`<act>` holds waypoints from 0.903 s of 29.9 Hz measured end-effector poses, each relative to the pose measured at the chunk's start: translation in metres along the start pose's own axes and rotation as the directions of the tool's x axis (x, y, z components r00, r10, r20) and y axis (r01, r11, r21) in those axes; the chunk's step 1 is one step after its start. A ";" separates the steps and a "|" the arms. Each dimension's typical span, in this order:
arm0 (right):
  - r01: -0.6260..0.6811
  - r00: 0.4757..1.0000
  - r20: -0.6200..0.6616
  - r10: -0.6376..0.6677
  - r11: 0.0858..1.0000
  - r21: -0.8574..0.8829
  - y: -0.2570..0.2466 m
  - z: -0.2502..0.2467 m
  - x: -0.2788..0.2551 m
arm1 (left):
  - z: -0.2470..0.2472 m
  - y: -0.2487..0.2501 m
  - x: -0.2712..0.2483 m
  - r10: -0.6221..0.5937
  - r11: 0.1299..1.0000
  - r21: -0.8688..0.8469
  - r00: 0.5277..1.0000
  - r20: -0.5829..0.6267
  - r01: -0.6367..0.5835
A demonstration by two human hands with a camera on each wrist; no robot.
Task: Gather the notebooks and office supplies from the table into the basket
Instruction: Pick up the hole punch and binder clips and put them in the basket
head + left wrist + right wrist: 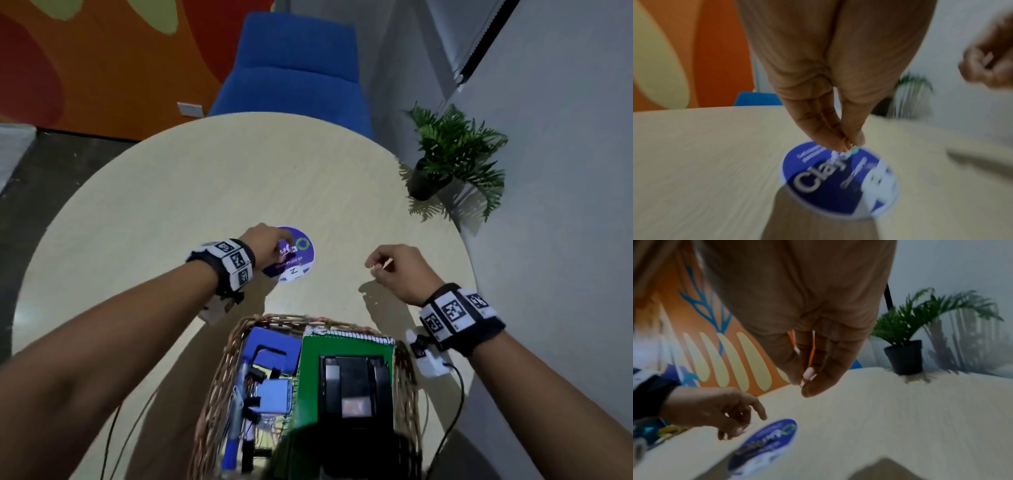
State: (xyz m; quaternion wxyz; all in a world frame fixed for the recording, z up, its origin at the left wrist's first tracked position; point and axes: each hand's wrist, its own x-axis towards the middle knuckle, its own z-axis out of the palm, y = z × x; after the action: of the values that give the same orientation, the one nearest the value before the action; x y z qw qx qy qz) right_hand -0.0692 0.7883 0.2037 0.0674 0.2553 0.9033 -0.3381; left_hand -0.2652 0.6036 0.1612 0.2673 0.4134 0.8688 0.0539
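Note:
My left hand [285, 245] hovers over a round purple printed disc [303, 255] lying flat mid-table. In the left wrist view its fingertips [859, 139] pinch a tiny greenish item [855, 150] just above the disc [830, 183]; what the item is stays blurred. My right hand [374, 269], to the disc's right and off the table, pinches a small thin pale item [388, 263]; in the right wrist view [803, 383] the fingers hide it. The wicker basket [219, 377] near me holds a green spiral notebook [310, 359], a black device [354, 387], a blue notebook [270, 339], clips and pens.
A potted green plant [445, 150] stands at the table's far right edge against the grey wall. A blue chair [294, 68] sits behind the round pale wooden table [171, 192]. Cables hang from both wrists beside the basket.

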 end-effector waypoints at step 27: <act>0.028 0.999 0.034 -0.036 0.977 0.213 -0.105 0.125 -0.188 | 0.090 -0.038 -0.255 -0.161 0.715 -0.697 0.956 -0.245 -0.059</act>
State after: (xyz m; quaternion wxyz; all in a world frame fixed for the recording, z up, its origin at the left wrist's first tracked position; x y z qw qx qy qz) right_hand 0.0333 0.5624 0.2240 0.0512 0.2399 0.8647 -0.4383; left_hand -0.1140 0.3769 0.1799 0.2753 0.2453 0.8246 0.4291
